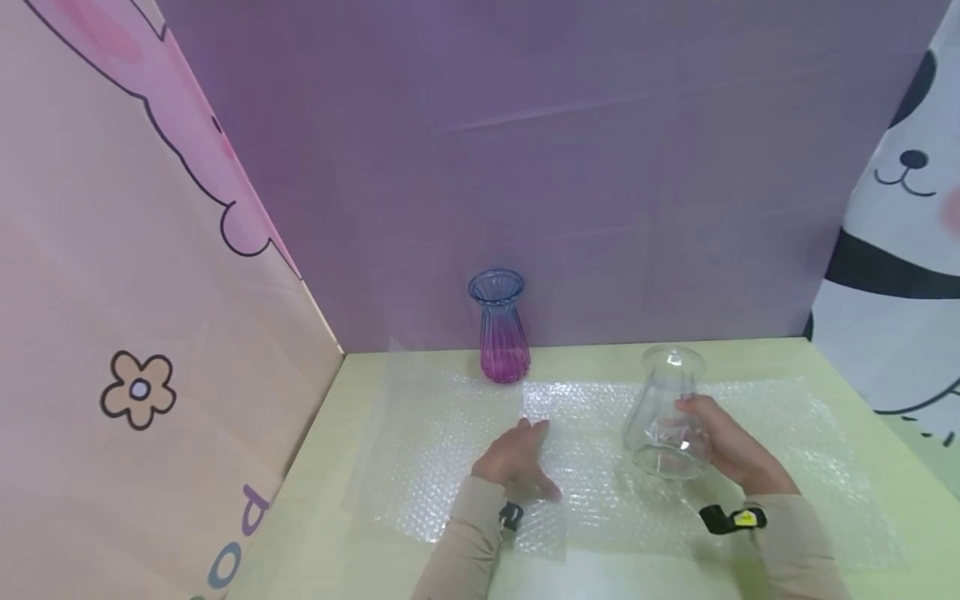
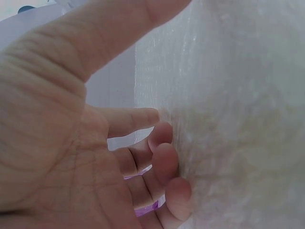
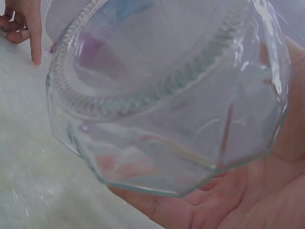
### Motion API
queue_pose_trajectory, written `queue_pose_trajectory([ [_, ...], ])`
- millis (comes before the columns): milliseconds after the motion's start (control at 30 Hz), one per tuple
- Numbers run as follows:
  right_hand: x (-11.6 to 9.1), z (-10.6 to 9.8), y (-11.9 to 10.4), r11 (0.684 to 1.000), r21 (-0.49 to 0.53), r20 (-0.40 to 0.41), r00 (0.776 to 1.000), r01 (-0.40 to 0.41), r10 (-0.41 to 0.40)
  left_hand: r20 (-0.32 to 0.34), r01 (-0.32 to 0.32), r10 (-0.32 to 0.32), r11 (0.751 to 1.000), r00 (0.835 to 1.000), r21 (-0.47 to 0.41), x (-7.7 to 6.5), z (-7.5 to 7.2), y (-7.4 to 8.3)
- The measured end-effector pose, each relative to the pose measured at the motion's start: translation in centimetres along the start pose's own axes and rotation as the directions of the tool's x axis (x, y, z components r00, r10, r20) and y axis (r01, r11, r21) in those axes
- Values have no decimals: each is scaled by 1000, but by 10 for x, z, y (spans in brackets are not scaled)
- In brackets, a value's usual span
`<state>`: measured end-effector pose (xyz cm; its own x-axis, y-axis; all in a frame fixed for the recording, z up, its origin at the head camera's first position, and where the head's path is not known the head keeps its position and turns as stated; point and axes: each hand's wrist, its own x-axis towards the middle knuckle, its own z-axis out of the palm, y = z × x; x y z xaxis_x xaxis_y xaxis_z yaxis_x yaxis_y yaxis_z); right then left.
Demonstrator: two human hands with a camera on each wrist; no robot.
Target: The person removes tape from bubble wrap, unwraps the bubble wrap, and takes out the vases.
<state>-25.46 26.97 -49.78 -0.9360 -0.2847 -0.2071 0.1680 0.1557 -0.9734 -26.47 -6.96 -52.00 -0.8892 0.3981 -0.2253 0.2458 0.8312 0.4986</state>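
In the head view, a clear glass vase (image 1: 667,417) is held by my right hand (image 1: 738,446), above a sheet of bubble wrap (image 1: 592,508). The vase leans, its base toward me; the right wrist view shows that faceted base (image 3: 157,143) up close, with the palm and fingers against the glass. My left hand (image 1: 517,462) rests on the bubble wrap to the left, fingers spread and slightly bent. Its fingertips (image 2: 178,198) touch the wrap in the left wrist view, and nothing is gripped there. Behind the wrap stands a blue-and-purple ribbed glass vase (image 1: 504,333), upright.
The pale yellow table (image 1: 300,508) holds the wrap, which spreads across most of its width. A purple backdrop (image 1: 525,167) rises at the back edge. Printed cloth panels stand on the left (image 1: 135,275) and right, the right one showing a panda (image 1: 892,333).
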Motion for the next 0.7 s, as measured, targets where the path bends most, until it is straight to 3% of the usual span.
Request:
queue_pose_trajectory([
  [367,6,5,-5,1000,6,3,1000,-14,14,-5,6,-6,1000,1000,4,-2,-1,1],
  [700,9,7,-10,996,84,5,999,-32,32,-3,3,-3,1000,1000,13,-1,1,1],
])
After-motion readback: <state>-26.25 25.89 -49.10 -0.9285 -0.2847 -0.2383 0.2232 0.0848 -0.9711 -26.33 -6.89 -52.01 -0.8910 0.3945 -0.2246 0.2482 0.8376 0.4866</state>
